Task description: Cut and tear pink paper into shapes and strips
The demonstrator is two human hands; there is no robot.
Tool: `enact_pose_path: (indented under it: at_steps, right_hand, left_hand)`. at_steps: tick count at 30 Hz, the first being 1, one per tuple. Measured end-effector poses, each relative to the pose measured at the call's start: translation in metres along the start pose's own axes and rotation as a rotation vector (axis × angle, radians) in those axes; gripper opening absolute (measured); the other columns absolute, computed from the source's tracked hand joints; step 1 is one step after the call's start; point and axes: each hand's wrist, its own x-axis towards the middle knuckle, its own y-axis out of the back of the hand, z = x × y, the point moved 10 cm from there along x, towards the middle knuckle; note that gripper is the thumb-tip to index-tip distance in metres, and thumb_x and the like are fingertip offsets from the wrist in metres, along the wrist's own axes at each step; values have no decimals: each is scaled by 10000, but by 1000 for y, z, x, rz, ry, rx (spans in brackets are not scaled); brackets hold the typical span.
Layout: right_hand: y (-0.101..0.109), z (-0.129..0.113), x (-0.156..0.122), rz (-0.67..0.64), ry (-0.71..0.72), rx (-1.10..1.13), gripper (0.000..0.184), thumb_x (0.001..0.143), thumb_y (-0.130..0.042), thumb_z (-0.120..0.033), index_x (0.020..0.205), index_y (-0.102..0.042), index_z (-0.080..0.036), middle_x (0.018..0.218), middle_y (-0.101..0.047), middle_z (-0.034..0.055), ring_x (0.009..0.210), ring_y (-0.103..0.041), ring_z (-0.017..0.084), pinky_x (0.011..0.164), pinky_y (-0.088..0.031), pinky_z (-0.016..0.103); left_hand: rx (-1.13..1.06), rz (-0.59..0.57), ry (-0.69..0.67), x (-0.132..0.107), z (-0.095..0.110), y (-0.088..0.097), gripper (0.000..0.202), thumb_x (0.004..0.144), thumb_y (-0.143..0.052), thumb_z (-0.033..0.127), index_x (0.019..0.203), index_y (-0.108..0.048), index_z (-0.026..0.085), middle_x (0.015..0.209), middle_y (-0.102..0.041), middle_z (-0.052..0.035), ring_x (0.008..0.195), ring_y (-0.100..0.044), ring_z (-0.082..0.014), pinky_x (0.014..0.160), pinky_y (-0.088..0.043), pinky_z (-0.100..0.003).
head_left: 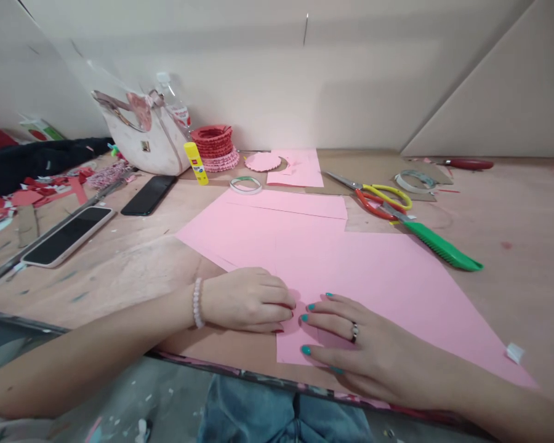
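A large sheet of pink paper [351,277] lies across the wooden work surface [120,271], with more pink sheets overlapping at its far side. My left hand [244,301], wearing a pale beaded bracelet [197,302], rests on the sheet's near edge with its fingers curled together. My right hand [355,344], with teal nails and a ring [354,333], lies flat on the pink paper, fingers apart. Its fingertips are close to my left fingertips. Neither hand visibly grips anything.
Yellow-handled scissors [369,195], red-handled scissors [373,206], a green craft knife [436,246], tape rolls [245,184], a glue stick [196,163], several phones [67,235], a white handbag [143,135], red paper scraps [28,197] and pink paper circles [262,162] lie around.
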Motion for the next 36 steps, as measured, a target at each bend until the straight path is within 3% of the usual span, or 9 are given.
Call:
enact_pose_path:
  at_steps: [12, 18, 36]
  right_hand:
    - [-4, -1, 1, -66, 0, 9, 234, 878, -448, -228, 1021, -631, -260, 1046, -601, 75, 1043, -496, 207, 929, -389, 406]
    - [-8, -3, 0, -107, 26, -50, 287, 878, -437, -188, 1109, -590, -265, 1100, -582, 67, 1081, -480, 229, 965, -370, 433]
    - [-3, -3, -2, -14, 37, -78, 253, 877, -486, -206, 1088, -613, -267, 1109, -604, 66, 1098, -492, 205, 954, -385, 414]
  left_hand:
    - [-35, -2, 8, 1, 0, 0, 182, 913, -479, 273, 954, -612, 156, 1032, -656, -79, 934, -595, -158, 800, -455, -293]
    - [-30, -35, 12, 1, 0, -4, 211, 924, -456, 286, 957, -617, 154, 1039, -659, -71, 937, -592, -161, 791, -445, -299]
    - [-18, -35, 22, 1, -1, -4, 234, 925, -449, 297, 948, -626, 145, 1030, -656, -57, 928, -585, -158, 785, -434, -294]
